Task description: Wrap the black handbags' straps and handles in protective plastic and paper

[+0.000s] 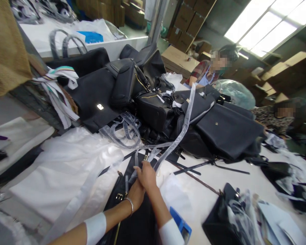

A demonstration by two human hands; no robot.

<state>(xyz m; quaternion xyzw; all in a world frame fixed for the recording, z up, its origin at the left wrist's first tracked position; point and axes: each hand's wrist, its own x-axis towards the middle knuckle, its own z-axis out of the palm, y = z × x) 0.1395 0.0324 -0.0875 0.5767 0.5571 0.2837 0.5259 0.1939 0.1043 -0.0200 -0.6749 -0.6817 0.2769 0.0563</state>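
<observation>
Both my hands work close together at the lower middle, over a black bag (135, 221) with gold buckles lying on the table. My right hand (147, 175) is closed, pinching a long clear plastic strip (183, 126) that trails up and away over the pile of bags. My left hand (135, 194), with a bracelet on the wrist, sits just under the right one, fingers curled around a black strap of the bag; its fingertips are partly hidden by the right hand.
A heap of black handbags (158, 102) fills the middle of the table. White plastic sheeting (63, 170) lies left. Another black bag (224, 214) and papers sit lower right. Two people sit at the far right; cardboard boxes (178, 58) stand behind.
</observation>
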